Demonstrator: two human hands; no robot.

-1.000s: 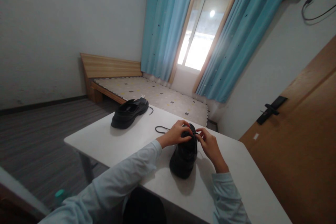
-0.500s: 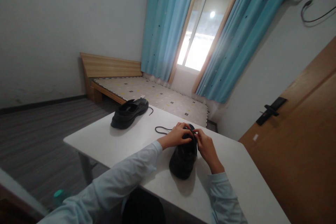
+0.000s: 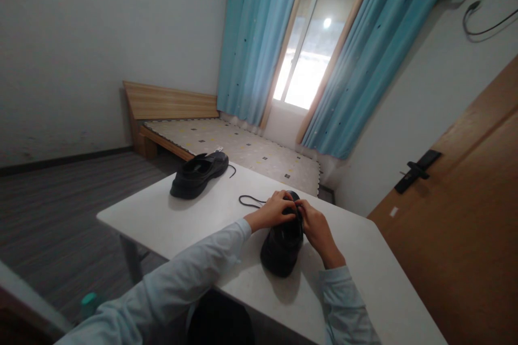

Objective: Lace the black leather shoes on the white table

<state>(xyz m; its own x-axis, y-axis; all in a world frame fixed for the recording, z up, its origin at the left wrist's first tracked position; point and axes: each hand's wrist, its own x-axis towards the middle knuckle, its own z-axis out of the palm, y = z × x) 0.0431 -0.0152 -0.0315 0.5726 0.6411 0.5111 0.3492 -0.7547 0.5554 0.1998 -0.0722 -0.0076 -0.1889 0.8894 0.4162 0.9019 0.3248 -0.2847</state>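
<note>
A black shoe [image 3: 281, 252] stands on the white table [image 3: 210, 232], its heel toward me and its toe pointing away. My left hand [image 3: 275, 210] lies over the shoe's upper from the left, fingers curled on the lacing area. At the shoe's right edge, my right hand [image 3: 313, 221] has its fingertips pinched close to the left fingertips; what they grip is too small and dark to tell. A black lace [image 3: 249, 198] loops out on the table left of the shoe. The other black shoe [image 3: 198, 175] sits at the table's far left, with a lace end beside it.
Beyond the table is a bed [image 3: 251, 148] with a patterned mattress and wooden headboard [image 3: 174, 101]. Blue curtains [image 3: 261, 38] flank a window. A wooden door [image 3: 457, 199] with a black handle is at the right. A green object [image 3: 89, 302] is low on the left.
The fingertips of my right hand have shifted slightly left, nearer to my left fingers. Both shoes stay where they were.
</note>
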